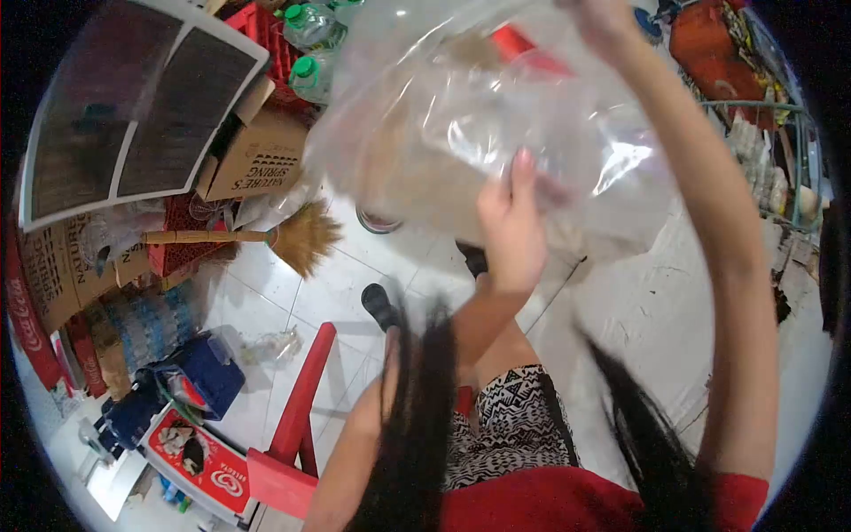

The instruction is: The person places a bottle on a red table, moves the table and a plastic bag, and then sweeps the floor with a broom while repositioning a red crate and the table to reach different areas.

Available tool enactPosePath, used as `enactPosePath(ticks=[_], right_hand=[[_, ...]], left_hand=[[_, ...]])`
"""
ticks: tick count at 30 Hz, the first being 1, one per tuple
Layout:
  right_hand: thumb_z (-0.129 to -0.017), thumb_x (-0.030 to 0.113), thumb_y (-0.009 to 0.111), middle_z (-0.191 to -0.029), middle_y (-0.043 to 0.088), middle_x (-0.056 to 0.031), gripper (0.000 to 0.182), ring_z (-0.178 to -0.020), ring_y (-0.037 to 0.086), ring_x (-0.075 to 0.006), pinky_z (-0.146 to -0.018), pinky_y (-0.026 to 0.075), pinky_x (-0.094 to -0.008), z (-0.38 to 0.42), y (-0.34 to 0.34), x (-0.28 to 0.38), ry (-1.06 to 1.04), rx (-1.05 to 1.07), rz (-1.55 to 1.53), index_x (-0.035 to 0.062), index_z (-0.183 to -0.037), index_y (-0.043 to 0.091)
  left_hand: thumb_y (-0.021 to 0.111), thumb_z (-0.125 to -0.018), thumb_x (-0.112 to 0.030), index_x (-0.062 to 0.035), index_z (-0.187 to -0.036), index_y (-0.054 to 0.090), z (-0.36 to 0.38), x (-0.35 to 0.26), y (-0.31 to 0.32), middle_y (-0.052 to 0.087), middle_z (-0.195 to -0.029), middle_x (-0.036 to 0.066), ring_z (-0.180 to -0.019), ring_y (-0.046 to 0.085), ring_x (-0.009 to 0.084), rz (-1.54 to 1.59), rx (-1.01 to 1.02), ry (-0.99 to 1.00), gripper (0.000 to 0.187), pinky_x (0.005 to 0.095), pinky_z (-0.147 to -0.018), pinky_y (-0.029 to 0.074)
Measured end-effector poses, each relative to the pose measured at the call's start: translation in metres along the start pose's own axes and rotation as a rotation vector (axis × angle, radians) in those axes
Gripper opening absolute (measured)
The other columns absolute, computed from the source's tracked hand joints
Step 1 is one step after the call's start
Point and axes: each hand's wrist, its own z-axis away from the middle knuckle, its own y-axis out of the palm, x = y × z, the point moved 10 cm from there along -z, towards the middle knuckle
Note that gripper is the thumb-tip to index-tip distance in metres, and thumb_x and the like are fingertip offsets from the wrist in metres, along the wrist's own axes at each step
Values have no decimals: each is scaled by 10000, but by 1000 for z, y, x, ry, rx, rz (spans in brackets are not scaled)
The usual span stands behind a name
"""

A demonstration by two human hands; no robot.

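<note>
A large clear plastic bag (425,115) is spread out in front of me, off the floor, with bright glare on its folds. My left hand (514,222) grips its lower part, thumb upright against the film and the other fingers hidden behind it. Raised at the top edge of the view, my right hand (607,27) is closed on the bag's upper right edge; its fingertips are partly cut off and blurred. Something red (532,49) shows through the plastic near the top.
On the left are a straw broom (301,238), cardboard boxes (257,160), green-capped bottles (310,75) and a dark-paned white frame (146,106). A red chair (301,399) stands beside me on the tiled floor (341,266). Cluttered wire shelving (798,160) lines the right.
</note>
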Motion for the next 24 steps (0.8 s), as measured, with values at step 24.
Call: enactPosePath(ticks=[24], right_hand=[[-698, 271, 504, -1136, 331, -215, 587, -1070, 299, -319, -902, 228, -367, 391, -106, -322, 865, 521, 568, 25, -1167, 250]], left_hand=[[353, -750, -407, -98, -996, 498, -55, 211, -148, 506, -950, 143, -892, 469, 293, -1389, 477, -483, 421, 326, -779, 353]])
